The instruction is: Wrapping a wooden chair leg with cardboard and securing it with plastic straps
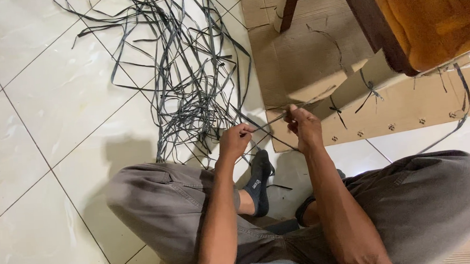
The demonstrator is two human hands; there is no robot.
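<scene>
Grey trousers are filling the bottom of the view, the person sitting cross-legged on the white tiled floor with one foot in a dark sock showing between the knees. Both bare forearms are reaching forward over the lap. Out in front, the left hand is closing into a loose fist, pinching a thin dark plastic strip between thumb and fingers, while the right hand is gripping the same strip a little further along, fingers curled tight and thumb pointing up. That strip is running taut between the two hands, just above the floor, and is leading on toward the cardboard. Behind the left hand, a large tangle of dark strips is sprawling across the tiles. To the right, flattened brown cardboard sheets are lying on the floor, plain and unprinted where visible; the nearer long piece is showing a row of small fasteners along its lower edge and a few short dark strips knotted through it. A wooden chair with an orange-brown seat is standing over the cardboard at the upper right.
</scene>
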